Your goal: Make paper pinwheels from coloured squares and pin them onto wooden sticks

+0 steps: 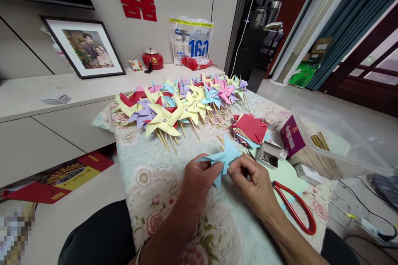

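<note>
A light blue paper pinwheel [228, 154], partly folded, is between my two hands above the near part of the table. My left hand [201, 176] grips its folded middle with thumb and fingers. On the pinwheel's right side, my right hand [250, 176] has thumb and fingertips pinched at the paper's edge; anything small between them is hidden. Red-handled scissors [295, 207] lie beside my right wrist, their blades partly covered by the hand. An open small box of metal pins [269, 160] sits just beyond. Behind it is a stack of cut paper pieces [250, 127], red on top.
Several finished pinwheels [164, 120] on sticks cover the table's far side. A clear plastic bin [342, 140] with wooden sticks stands at right, near a small white box [309, 174] and green paper [287, 172]. Cables [357, 211] and a power strip [371, 230] lie on the floor.
</note>
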`<state>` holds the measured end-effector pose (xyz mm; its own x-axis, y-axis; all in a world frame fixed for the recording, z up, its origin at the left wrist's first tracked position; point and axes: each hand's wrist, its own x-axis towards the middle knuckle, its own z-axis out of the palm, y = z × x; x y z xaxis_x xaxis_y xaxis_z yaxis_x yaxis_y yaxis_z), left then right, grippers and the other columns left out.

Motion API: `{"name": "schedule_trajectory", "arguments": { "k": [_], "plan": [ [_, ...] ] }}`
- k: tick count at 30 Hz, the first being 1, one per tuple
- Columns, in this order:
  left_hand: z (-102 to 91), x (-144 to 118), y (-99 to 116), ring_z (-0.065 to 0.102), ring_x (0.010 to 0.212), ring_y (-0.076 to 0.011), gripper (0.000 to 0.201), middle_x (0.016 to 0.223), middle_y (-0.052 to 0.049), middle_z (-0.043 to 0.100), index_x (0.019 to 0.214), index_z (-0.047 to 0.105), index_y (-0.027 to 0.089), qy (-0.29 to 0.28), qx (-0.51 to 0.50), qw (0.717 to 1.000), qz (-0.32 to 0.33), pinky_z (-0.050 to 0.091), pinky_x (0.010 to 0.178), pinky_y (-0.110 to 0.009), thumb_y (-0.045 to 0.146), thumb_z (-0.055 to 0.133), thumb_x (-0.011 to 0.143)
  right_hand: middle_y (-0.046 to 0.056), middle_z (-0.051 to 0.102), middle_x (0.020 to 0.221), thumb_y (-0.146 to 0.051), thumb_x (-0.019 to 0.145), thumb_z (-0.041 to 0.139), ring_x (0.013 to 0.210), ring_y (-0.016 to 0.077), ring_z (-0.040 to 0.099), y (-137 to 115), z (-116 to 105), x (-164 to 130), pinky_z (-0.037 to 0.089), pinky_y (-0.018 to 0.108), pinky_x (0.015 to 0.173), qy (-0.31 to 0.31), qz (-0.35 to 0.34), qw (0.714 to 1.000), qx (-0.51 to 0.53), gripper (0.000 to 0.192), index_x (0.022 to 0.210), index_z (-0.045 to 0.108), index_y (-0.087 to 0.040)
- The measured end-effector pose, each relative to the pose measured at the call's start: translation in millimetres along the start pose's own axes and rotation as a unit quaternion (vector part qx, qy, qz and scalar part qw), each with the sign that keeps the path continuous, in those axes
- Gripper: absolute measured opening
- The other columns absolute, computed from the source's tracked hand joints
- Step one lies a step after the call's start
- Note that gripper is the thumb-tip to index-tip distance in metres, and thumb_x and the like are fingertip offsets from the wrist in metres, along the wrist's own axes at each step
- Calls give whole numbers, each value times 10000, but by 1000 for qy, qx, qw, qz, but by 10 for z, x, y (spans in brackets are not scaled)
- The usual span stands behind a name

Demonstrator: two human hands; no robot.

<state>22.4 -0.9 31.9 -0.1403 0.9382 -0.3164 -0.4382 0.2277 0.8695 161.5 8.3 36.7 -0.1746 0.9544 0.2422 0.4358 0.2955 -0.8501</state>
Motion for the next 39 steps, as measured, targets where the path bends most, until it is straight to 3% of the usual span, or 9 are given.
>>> {"name": "schedule_trajectory", "arguments": {
  "k": [13,32,35,37,39],
  "plan": [
    [-2,3,-6,417,505,-89,256,533,63,533,627,532,186,-9,23,1000,15,301,508,-223,258,777,605,-28,462,605,-278,814,550,574,137,430,-17,4,7,325,251,544,-3,10,1000,-14,218,611,523,-204],
    [-35,39,-50,429,490,-87,176,523,49,539,620,589,165,7,78,997,19,307,484,-216,273,726,605,-30,473,609,-282,831,580,575,133,441,-43,13,-7,337,254,541,-20,18,1000,3,221,627,571,-195],
    [-64,43,-37,493,508,-113,161,538,29,582,643,635,158,-5,73,997,18,357,498,-224,277,736,605,-22,502,642,-318,855,621,587,136,459,-25,-10,-29,354,262,552,8,-3,1000,6,193,710,640,-192],
    [-87,52,-4,527,520,-134,156,531,18,595,626,651,155,-17,68,997,11,395,514,-236,279,742,601,-15,526,708,-333,857,653,632,144,485,15,-39,-37,387,272,594,63,-14,998,26,137,864,690,-201],
    [-109,63,51,539,518,-146,151,521,11,598,615,663,153,-41,62,997,-1,421,529,-252,283,739,605,8,573,836,-344,843,691,728,162,532,64,-67,-24,432,287,663,108,3,991,84,249,1062,686,-224]
  ]
}}
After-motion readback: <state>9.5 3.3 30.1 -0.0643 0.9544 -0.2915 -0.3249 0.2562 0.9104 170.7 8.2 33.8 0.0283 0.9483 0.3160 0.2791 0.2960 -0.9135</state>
